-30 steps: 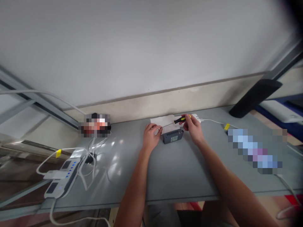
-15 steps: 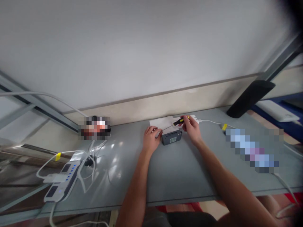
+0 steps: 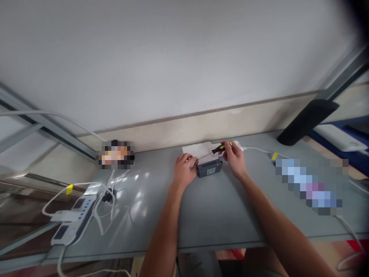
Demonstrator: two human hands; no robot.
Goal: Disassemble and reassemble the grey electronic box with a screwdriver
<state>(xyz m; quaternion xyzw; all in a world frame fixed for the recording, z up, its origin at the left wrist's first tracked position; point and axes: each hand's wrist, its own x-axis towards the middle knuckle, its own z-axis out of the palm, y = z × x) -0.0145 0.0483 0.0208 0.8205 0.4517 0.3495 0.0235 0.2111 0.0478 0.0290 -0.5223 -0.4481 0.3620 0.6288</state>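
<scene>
A screwdriver (image 3: 218, 149) with a black and yellow handle rests in my right hand (image 3: 235, 158), closed around the handle. Its thin shaft slopes down to the left, over a white sheet of paper (image 3: 196, 148). At the shaft's tip, the fingertips of my left hand (image 3: 185, 168) come together in a pinch; anything tiny between them is too small to make out. Just in front of the shaft stands a dark grey box (image 3: 210, 168) with slots along its top and a pale label on its near side. My left fingers are close by its left end.
On the left lie a white power strip (image 3: 75, 221) and loose white cables (image 3: 107, 207). A black cylinder (image 3: 306, 122) leans at the back right. Blurred-out objects are at the back left and right. A wall (image 3: 184, 65) rises behind the grey table (image 3: 215, 215).
Both hands, the screwdriver and the grey box keep nearly the same places. The view has shifted very slightly.
</scene>
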